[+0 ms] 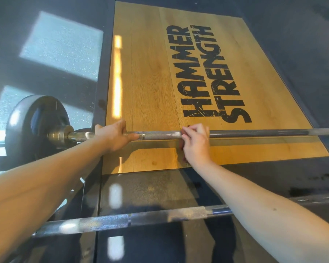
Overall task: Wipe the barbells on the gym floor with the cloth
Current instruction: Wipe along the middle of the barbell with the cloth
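A steel barbell [159,135] lies across the wooden lifting platform [150,82], running left to right with a black weight plate [32,126] on its left end. My left hand [114,134] grips the bar near the collar, fingers curled over it. My right hand [195,141] holds a dark reddish cloth [182,147] wrapped against the bar at its knurled middle; only a sliver of the cloth shows under the fingers. A second barbell [140,218] lies closer to me, across the dark floor, with both my forearms above it.
The platform bears large black "HAMMER STRENGTH" lettering [207,76]. Dark rubber flooring [292,44] surrounds it. Bright sunlight patches [61,44] fall on the floor at the left. A black frame strip [104,73] borders the platform's left side.
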